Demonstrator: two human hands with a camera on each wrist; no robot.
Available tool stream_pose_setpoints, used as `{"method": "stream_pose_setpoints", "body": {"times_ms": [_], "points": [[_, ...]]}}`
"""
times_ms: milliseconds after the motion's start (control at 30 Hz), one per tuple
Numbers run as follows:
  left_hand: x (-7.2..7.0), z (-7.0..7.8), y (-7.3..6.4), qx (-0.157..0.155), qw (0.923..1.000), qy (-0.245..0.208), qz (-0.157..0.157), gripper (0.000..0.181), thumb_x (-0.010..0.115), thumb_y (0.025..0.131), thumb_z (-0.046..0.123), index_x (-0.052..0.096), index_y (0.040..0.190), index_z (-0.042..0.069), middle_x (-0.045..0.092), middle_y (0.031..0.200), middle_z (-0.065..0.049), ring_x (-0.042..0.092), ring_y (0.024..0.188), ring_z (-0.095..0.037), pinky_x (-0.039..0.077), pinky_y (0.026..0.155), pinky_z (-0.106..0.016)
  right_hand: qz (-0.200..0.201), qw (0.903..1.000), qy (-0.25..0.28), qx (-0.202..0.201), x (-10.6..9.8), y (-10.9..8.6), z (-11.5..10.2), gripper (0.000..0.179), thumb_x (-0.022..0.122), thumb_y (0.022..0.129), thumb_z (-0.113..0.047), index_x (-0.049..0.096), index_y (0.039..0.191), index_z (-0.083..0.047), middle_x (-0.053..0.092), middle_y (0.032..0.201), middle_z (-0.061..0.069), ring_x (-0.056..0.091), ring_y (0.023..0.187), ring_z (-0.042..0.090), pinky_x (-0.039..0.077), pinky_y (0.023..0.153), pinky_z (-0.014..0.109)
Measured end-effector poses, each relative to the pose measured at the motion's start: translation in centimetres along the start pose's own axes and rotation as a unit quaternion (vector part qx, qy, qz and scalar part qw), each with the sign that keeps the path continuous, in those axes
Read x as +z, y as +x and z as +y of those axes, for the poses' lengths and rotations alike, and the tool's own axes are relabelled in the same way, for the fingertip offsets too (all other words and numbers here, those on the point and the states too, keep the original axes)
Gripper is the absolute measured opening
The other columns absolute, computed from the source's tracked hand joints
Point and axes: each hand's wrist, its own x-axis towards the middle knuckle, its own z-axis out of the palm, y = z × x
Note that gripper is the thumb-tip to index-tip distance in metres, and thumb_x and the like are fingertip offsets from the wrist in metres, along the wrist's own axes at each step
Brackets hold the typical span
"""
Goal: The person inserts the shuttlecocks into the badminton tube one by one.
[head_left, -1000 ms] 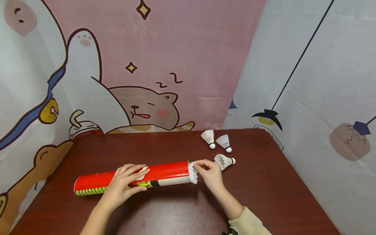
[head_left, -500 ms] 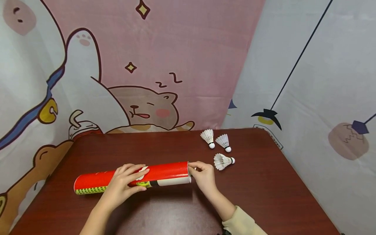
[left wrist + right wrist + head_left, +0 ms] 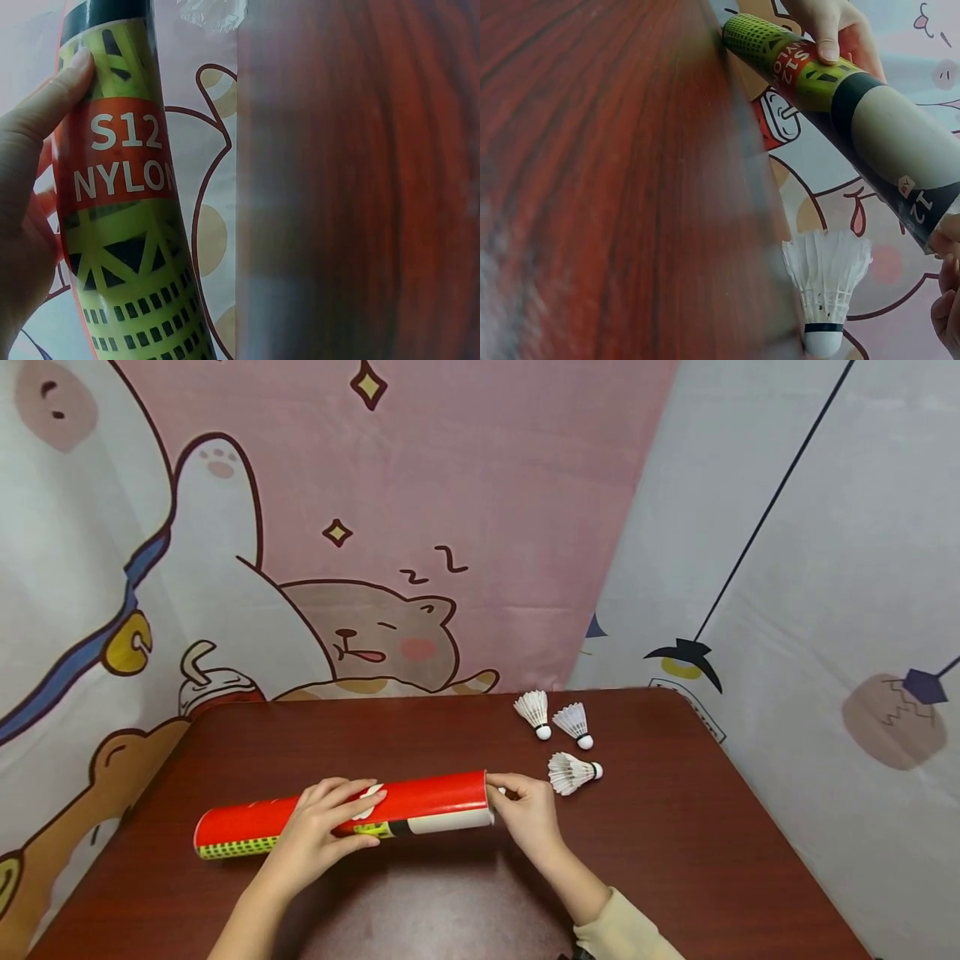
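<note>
A red, white and yellow-green shuttlecock tube (image 3: 442, 802) lies across the table, slightly angled. My left hand (image 3: 322, 827) grips it around the middle, fingers over the top and thumb on the near side. "S12 NYLON" shows on its label in the left wrist view. At the tube's right mouth is my right hand (image 3: 528, 818), index finger and thumb reaching inside. Those fingertips are hidden by the rim, so what they hold cannot be seen. Nearest to this hand lies a loose shuttlecock (image 3: 572, 773) on its side, cork pointing right.
Two more shuttlecocks, a left one (image 3: 532, 713) and a right one (image 3: 573, 725), lie near the back edge of the brown wooden table (image 3: 660, 843). Behind the table hangs a cartoon-printed cloth (image 3: 525, 527).
A white feather skirt stuck out of the tube's mouth one second ago; it has gone inside. My right hand has moved left to the rim. The left hand keeps its grip.
</note>
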Motion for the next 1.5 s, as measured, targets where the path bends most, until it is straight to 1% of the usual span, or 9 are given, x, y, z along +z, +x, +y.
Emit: {"method": "stream_pose_setpoints", "body": {"times_ms": [67, 200, 333, 567, 700, 833, 1067, 1200, 1500], "points": [[0.0, 0.0, 0.0, -0.004, 1.0000, 0.002, -0.002, 0.068, 0.086, 0.066, 0.028, 0.063, 0.130, 0.023, 0.057, 0.131, 0.002, 0.046, 0.113, -0.020, 0.031, 0.091, -0.042, 0.003, 0.9998, -0.005, -0.021, -0.1, 0.0, 0.2, 0.016, 0.073, 0.072, 0.015, 0.075, 0.083, 0.003, 0.070, 0.075, 0.010, 0.054, 0.055, 0.010, 0.042, 0.051, 0.016], [-0.1, 0.0, -0.1, -0.009, 0.9999, 0.002, -0.003, 0.068, 0.086, 0.067, 0.027, 0.063, 0.130, 0.022, 0.057, 0.130, 0.001, 0.046, 0.113, -0.020, 0.030, 0.091, -0.042, 0.014, 0.9988, -0.005, -0.046, -0.3, 0.1, 2.4, 0.016, 0.077, 0.071, 0.011, 0.076, 0.084, 0.001, 0.071, 0.079, 0.007, 0.062, 0.063, 0.016, 0.044, 0.056, 0.017], [-0.2, 0.0, -0.2, -0.009, 0.9999, 0.005, -0.002, 0.069, 0.087, 0.065, 0.026, 0.063, 0.130, 0.022, 0.058, 0.130, -0.001, 0.046, 0.113, -0.020, 0.030, 0.091, -0.043, 0.045, 0.9976, -0.029, -0.044, -1.3, 0.4, 4.6, 0.015, 0.080, 0.073, 0.003, 0.077, 0.084, -0.007, 0.071, 0.081, -0.001, 0.062, 0.066, 0.014, 0.043, 0.057, 0.018], [-0.2, -0.1, -0.1, -0.008, 1.0000, 0.004, -0.003, 0.066, 0.084, 0.069, 0.032, 0.063, 0.130, 0.022, 0.058, 0.130, -0.001, 0.046, 0.113, -0.019, 0.030, 0.092, -0.042, 0.092, 0.9895, -0.111, 0.014, -4.7, 1.1, 6.8, 0.010, 0.082, 0.074, -0.007, 0.077, 0.082, -0.011, 0.068, 0.073, -0.007, 0.049, 0.050, 0.008, 0.035, 0.045, 0.018], [-0.2, -0.2, -0.2, -0.010, 0.9999, 0.005, -0.005, 0.067, 0.085, 0.068, 0.031, 0.062, 0.130, 0.023, 0.057, 0.131, 0.001, 0.046, 0.113, -0.020, 0.030, 0.092, -0.042, 0.101, 0.9837, -0.138, 0.056, -6.3, 1.3, 7.7, 0.012, 0.083, 0.074, -0.010, 0.078, 0.085, -0.011, 0.070, 0.078, -0.005, 0.050, 0.051, 0.007, 0.035, 0.045, 0.018], [-0.2, -0.3, -0.2, -0.010, 0.9999, 0.004, -0.002, 0.068, 0.086, 0.067, 0.028, 0.063, 0.130, 0.023, 0.058, 0.130, -0.001, 0.046, 0.113, -0.020, 0.029, 0.092, -0.043, 0.109, 0.9776, -0.163, 0.076, -7.4, 1.3, 8.5, 0.015, 0.084, 0.073, -0.012, 0.078, 0.087, -0.012, 0.069, 0.078, -0.003, 0.047, 0.051, 0.008, 0.033, 0.046, 0.021], [0.0, -0.4, -0.2, -0.001, 0.9999, 0.008, 0.007, 0.072, 0.089, 0.063, 0.024, 0.063, 0.130, 0.022, 0.058, 0.129, 0.000, 0.047, 0.112, -0.021, 0.030, 0.091, -0.043, 0.099, 0.9716, -0.184, 0.111, -8.5, 1.1, 10.1, 0.023, 0.086, 0.071, -0.015, 0.077, 0.092, -0.009, 0.068, 0.083, 0.003, 0.044, 0.054, 0.006, 0.032, 0.047, 0.024], [-0.1, -0.4, -0.1, -0.006, 1.0000, 0.007, 0.002, 0.070, 0.088, 0.065, 0.026, 0.063, 0.130, 0.023, 0.058, 0.129, -0.002, 0.046, 0.113, -0.020, 0.030, 0.092, -0.043, 0.089, 0.9711, -0.183, 0.124, -8.8, 1.0, 10.8, 0.026, 0.086, 0.071, -0.016, 0.076, 0.095, -0.009, 0.067, 0.086, 0.004, 0.043, 0.056, 0.006, 0.031, 0.048, 0.022], [0.1, -0.5, -0.1, 0.006, 0.9997, 0.017, 0.014, 0.071, 0.088, 0.063, 0.028, 0.063, 0.129, 0.022, 0.060, 0.127, -0.003, 0.047, 0.111, -0.021, 0.031, 0.090, -0.042, 0.059, 0.9687, -0.197, 0.140, -8.9, 0.6, 11.8, 0.035, 0.087, 0.070, -0.020, 0.076, 0.101, -0.010, 0.065, 0.088, 0.004, 0.045, 0.060, 0.007, 0.035, 0.052, 0.026]]}}
